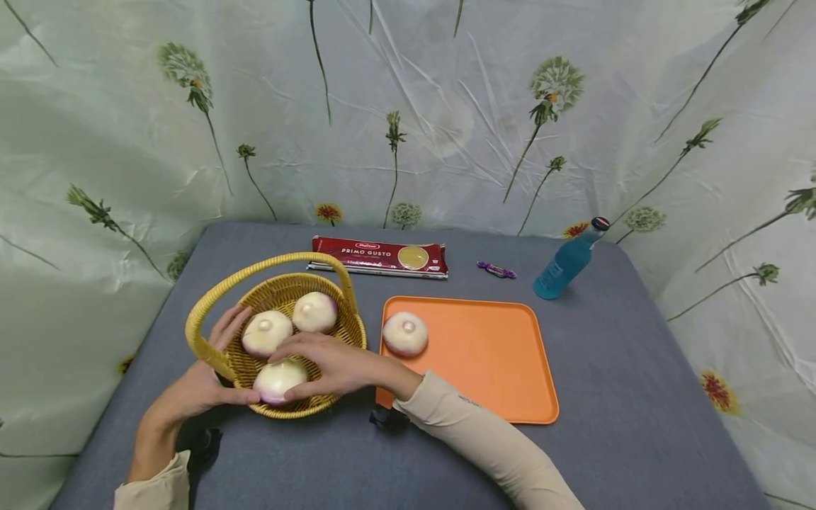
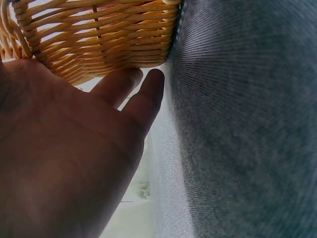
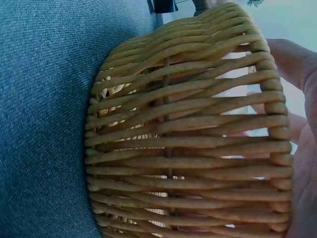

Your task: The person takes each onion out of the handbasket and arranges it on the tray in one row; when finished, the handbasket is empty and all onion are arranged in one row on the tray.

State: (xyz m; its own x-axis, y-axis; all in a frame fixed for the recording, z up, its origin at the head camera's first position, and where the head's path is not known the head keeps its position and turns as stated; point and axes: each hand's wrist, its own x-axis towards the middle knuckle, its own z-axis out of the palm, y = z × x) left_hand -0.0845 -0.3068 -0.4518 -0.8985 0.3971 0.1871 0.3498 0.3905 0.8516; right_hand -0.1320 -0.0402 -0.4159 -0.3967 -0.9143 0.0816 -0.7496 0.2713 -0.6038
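Note:
A yellow wicker basket with a tall arched handle stands at the left of the table, holding three white-and-purple turnips. My left hand grips the basket's left side, its thumb at the front rim and its fingers at the outer wall; the left wrist view shows those fingers beside the weave. Reaching into the basket, my right hand holds the front turnip between thumb and fingers. Behind it lie a second turnip and a third turnip. The right wrist view shows mostly the basket's wall.
An orange tray right of the basket bears one turnip at its left side, close to my right forearm. Behind are a red spaghetti pack, a purple wrapped candy and an upright blue bottle. A patterned curtain borders the table.

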